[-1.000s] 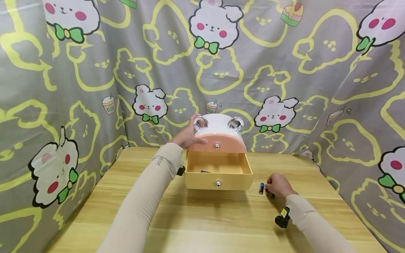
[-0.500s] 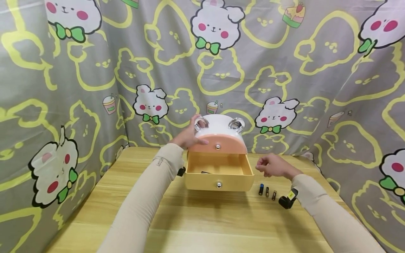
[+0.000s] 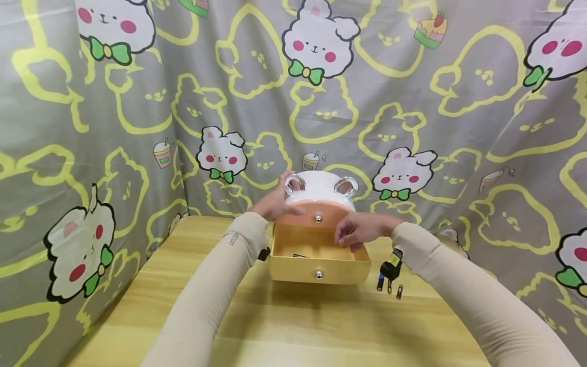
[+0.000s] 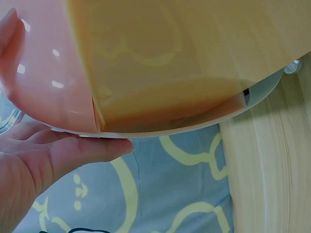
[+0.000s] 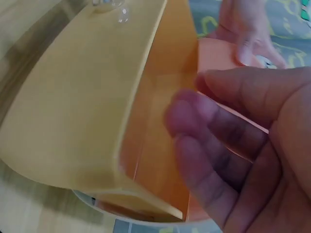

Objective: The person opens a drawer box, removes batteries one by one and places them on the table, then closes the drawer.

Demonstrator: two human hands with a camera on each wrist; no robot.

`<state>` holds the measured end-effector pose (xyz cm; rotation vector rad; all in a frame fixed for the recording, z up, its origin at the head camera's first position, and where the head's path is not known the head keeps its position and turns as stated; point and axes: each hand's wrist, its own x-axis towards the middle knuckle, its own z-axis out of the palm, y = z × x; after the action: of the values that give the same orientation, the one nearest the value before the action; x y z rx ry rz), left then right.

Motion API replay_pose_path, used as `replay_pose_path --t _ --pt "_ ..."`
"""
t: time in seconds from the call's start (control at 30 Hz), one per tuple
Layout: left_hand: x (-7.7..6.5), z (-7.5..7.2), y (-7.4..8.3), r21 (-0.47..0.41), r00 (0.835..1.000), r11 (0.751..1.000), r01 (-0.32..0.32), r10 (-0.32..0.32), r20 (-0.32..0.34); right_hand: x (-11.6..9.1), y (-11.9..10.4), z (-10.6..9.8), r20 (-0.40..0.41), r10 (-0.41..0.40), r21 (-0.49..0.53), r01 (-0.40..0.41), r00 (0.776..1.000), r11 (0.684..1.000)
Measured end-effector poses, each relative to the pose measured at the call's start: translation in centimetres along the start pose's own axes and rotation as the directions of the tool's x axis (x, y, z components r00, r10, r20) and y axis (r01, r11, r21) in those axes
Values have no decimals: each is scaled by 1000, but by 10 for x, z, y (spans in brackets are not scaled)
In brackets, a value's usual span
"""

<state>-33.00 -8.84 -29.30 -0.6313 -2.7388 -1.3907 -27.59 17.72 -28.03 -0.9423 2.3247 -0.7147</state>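
Note:
A small drawer box with a white top (image 3: 321,186) and silver ear-like loops stands on the table. Its peach upper drawer (image 3: 304,218) is closed, and the yellow lower drawer (image 3: 293,270) is pulled out. My left hand (image 3: 272,201) grips the box's left side, thumb on the peach front. Over the right part of the yellow drawer hovers my right hand (image 3: 359,229), fingers loosely bent, with nothing seen between them in the right wrist view. A small dark item (image 3: 300,256) lies inside the drawer, its kind too small to tell.
Right of the drawer, a blue-topped battery (image 3: 380,282), a dark battery (image 3: 390,287) and another battery (image 3: 400,291) lie in a row on the wooden table (image 3: 293,326). A patterned grey curtain (image 3: 266,112) encloses the table's back and sides.
My right hand has risen from the batteries and moved left to over the open drawer. Three batteries stay on the table. My left hand keeps its grip on the box.

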Motion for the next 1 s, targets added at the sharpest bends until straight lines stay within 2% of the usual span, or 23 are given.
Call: replay_pose_path --t 0.2,0.5,0.63,0.83,1.0 --pt "-3 3 -2 36 1000 999 6 -6 -1 23 -1 1 138 70 20 -74 988 997" --pt "-3 0 0 40 1000 999 -18 18 1 54 -10 -4 327 73 -47 -61 942 997" --pt "0 -2 -1 62 1000 998 -28 27 14 65 -12 -1 390 101 -60 -84 915 995" --pt "11 -8 -6 99 995 990 -102 100 21 75 -14 3 473 131 -54 -119 871 991" --pt "15 -8 -7 121 991 984 -130 128 26 77 -13 7 494 153 -34 -156 856 987"
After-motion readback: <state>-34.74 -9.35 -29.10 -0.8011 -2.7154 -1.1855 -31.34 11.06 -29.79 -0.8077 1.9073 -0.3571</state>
